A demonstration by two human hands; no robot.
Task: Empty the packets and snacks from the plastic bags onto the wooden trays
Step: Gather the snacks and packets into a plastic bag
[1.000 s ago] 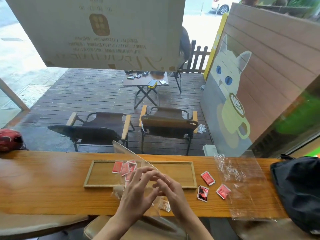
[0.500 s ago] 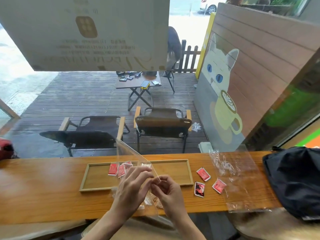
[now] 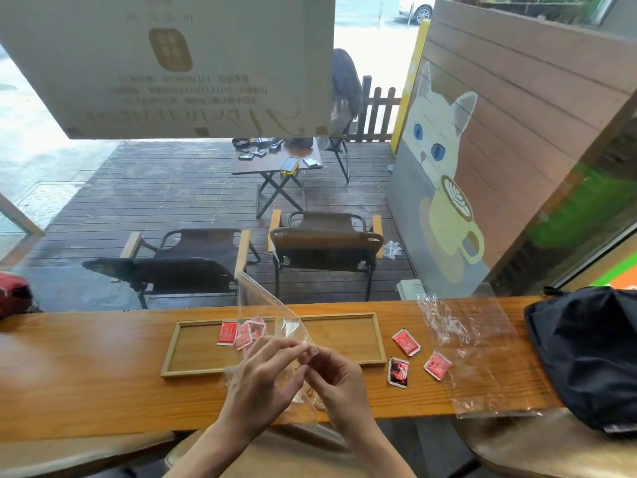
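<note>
A clear plastic bag (image 3: 265,305) stands up over the near edge of the wooden tray (image 3: 344,339), pinched at its top edge by my left hand (image 3: 262,381) and my right hand (image 3: 334,381). Pale snack pieces (image 3: 312,396) show inside its lower part between my hands. Several red packets (image 3: 241,334) lie in the left half of the tray. Three more red packets (image 3: 406,341) lie on the counter to the tray's right. A second, flattened clear bag (image 3: 479,346) lies further right on the counter.
A black bag (image 3: 593,353) sits at the counter's right end, touching the flat plastic bag. A red object (image 3: 13,294) is at the far left edge. Beyond the window are two folding chairs and a small table on the deck.
The view has shifted slightly. My hands have drawn a little nearer to me with the bag, whose top corner still points up. The packets have not moved.
</note>
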